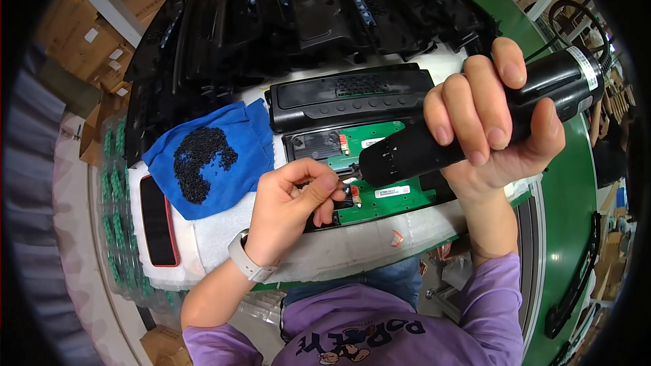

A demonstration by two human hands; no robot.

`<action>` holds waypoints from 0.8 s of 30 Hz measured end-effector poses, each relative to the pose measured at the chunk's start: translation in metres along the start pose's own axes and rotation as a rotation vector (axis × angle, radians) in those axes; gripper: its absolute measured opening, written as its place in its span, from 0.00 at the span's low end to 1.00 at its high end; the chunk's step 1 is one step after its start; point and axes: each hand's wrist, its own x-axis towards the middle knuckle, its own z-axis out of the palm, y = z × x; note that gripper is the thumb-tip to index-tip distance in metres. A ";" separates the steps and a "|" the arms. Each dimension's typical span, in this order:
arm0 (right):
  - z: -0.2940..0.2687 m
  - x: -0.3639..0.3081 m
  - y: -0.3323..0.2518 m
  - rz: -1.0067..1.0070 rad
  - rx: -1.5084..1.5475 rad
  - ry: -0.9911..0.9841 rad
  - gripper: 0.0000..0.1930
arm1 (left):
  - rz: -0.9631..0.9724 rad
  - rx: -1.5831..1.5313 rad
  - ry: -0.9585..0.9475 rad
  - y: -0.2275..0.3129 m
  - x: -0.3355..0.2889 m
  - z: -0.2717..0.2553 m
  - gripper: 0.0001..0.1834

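Note:
My right hand [485,118] grips a black electric screwdriver [410,154], which lies nearly level with its bit pointing left. At the bit's tip, the thumb and fingers of my left hand [293,196] are pinched together. Whatever they hold is too small and covered to make out. Below both hands are green circuit boards [386,209] with white labels and red-and-white connectors, set in a black plastic housing [312,146]. To the left, a blue cloth [259,125] bears a heap of small black screws [193,163].
Just beyond the boards lies a black panel [346,100] with a row of buttons. Stacked black housings [312,7] fill the table's far side. A red-edged phone [159,220] rests at the left, beside trays of green boards [114,196]. The screwdriver's cable [600,24] loops at the upper right.

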 end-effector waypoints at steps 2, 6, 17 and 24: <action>-0.002 -0.001 0.001 -0.005 0.002 -0.018 0.15 | 0.031 0.009 0.016 -0.001 0.000 0.001 0.07; 0.000 -0.002 0.000 -0.015 0.004 -0.019 0.15 | 0.069 -0.054 0.031 0.000 -0.002 0.001 0.06; 0.003 -0.004 0.005 0.022 -0.049 0.028 0.15 | -0.055 -0.142 0.021 -0.002 -0.002 0.003 0.08; 0.005 -0.003 0.005 0.052 0.011 0.228 0.13 | -0.055 -0.108 -0.094 -0.004 0.000 -0.003 0.08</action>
